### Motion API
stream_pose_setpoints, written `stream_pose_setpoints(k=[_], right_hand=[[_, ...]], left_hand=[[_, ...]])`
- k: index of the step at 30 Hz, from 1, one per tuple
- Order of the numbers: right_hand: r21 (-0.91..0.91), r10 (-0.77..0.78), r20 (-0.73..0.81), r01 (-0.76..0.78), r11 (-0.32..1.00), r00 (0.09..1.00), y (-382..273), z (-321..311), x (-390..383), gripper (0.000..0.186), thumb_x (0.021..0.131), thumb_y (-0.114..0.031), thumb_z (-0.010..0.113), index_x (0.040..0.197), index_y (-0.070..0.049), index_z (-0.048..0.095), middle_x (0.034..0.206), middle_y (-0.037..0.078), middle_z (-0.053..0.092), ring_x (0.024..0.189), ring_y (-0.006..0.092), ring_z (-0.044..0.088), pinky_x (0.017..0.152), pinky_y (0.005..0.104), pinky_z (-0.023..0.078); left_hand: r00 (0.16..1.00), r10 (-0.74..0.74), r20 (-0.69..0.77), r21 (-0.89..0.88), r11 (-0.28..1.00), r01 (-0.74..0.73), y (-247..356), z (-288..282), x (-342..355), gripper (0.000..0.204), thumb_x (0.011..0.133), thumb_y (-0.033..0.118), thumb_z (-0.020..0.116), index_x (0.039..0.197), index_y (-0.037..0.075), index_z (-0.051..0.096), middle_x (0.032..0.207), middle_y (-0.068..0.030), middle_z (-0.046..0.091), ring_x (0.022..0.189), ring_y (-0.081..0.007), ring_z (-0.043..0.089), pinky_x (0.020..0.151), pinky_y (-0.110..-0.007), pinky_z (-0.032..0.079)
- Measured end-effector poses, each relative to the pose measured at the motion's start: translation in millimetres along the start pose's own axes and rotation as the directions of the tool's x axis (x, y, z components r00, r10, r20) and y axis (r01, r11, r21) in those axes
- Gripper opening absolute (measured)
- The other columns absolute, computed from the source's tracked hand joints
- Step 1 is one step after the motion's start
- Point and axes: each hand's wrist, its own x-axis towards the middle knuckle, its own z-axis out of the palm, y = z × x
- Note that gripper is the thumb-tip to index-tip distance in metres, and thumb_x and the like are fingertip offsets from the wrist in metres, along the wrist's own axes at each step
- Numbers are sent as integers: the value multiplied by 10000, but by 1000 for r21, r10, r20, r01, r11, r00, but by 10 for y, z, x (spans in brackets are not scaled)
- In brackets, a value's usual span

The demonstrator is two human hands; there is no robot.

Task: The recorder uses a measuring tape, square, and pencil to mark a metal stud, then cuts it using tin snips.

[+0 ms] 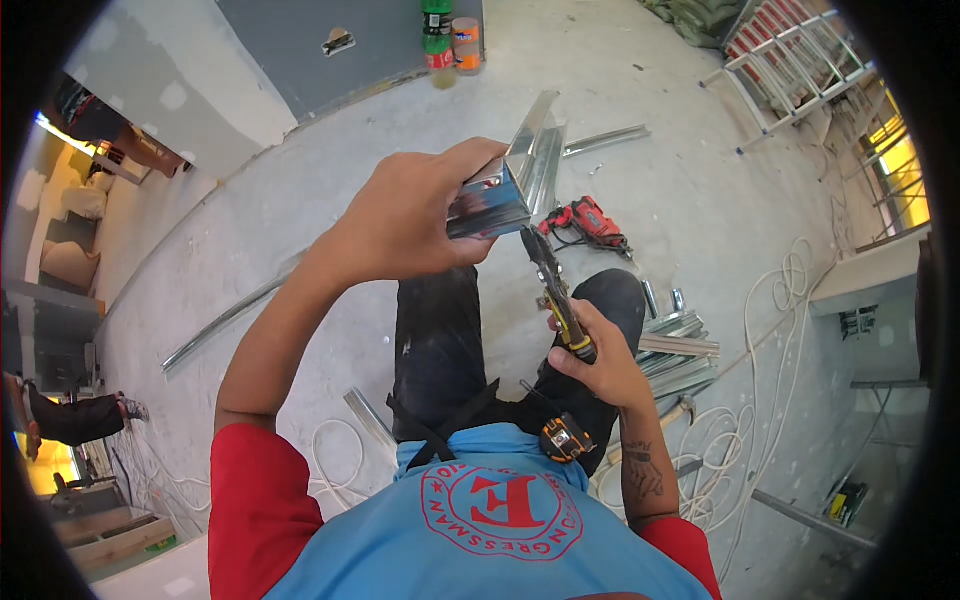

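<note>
My left hand (405, 210) grips a short silver metal channel (492, 205) raised above my knees. My right hand (600, 360) is closed round yellow-and-black metal snips (558, 310), their jaws at the lower right edge of the channel. On the floor beyond them lie a red corded power drill (600, 225) and several metal profiles (550, 160). An orange-and-black tape measure (565, 438) hangs at my waist.
Metal offcuts (670, 350), a hammer (678, 415) and coiled white cables (760, 390) lie at my right. Bottles (440, 45) stand by the far wall. An aluminium ladder (770, 90) is at upper right. Another person's leg (75, 420) shows at far left.
</note>
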Motion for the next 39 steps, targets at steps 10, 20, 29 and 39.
stream_pose_setpoints(k=[10, 20, 29, 39], right_hand=[[92, -75, -34, 78, 993, 997, -98, 153, 48, 659, 903, -376, 795, 1409, -11, 581, 1212, 83, 624, 1180, 197, 573, 1058, 372, 427], [85, -69, -26, 71, 994, 997, -95, 160, 122, 695, 914, -391, 777, 1455, -19, 551, 1229, 93, 627, 1181, 205, 568, 1059, 378, 422], [45, -76, -48, 78, 996, 996, -191, 193, 154, 708, 913, -423, 778, 1442, -7, 559, 1194, 76, 614, 1149, 184, 557, 1046, 356, 423], [78, -15, -105, 23, 997, 994, -202, 287, 130, 610, 879, -272, 867, 1367, 0, 622, 1051, 34, 627, 989, 128, 580, 892, 298, 488]], left_hand=[[997, 75, -34, 143, 987, -69, 77, -120, 0, 701, 711, 177, 834, 1351, 110, 557, 890, -142, 729, 786, -370, 716, 720, -441, 552], [993, 109, -47, 234, 967, -95, 58, -223, -22, 703, 705, 168, 832, 1351, 123, 557, 911, -148, 732, 789, -378, 714, 715, -445, 553], [998, 11, 68, 215, 976, -25, 154, -71, -88, 807, 680, 158, 840, 1422, 95, 529, 934, -148, 739, 846, -362, 730, 774, -408, 568], [995, -25, 100, 257, 966, -2, 138, -108, -125, 792, 685, 174, 838, 1412, 103, 532, 909, -148, 732, 813, -368, 720, 747, -422, 560]])
